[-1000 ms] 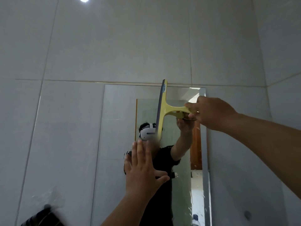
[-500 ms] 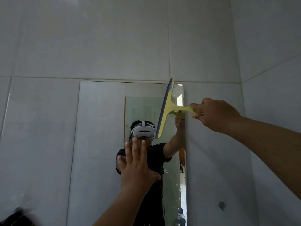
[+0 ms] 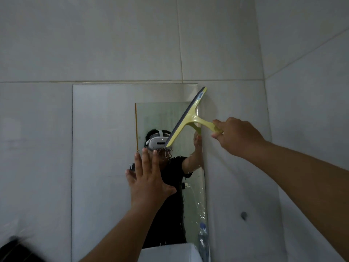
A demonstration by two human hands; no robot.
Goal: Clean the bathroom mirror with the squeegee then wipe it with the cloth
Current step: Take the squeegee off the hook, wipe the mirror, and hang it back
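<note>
Right hand (image 3: 238, 137) grips the yellow squeegee (image 3: 188, 118) tilted against the mirror (image 3: 105, 148), left hand (image 3: 149, 180) flat with fingers spread, a plastic bottle (image 3: 203, 241) at the mirror's lower right

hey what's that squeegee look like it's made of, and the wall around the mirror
Squeegee: likely glossy yellow-green plastic, moulded in one piece with its handle; the dark grey blade strip looks like rubber. Wall: probably glazed ceramic tile, pale grey, with grout lines and a soft sheen.
</note>
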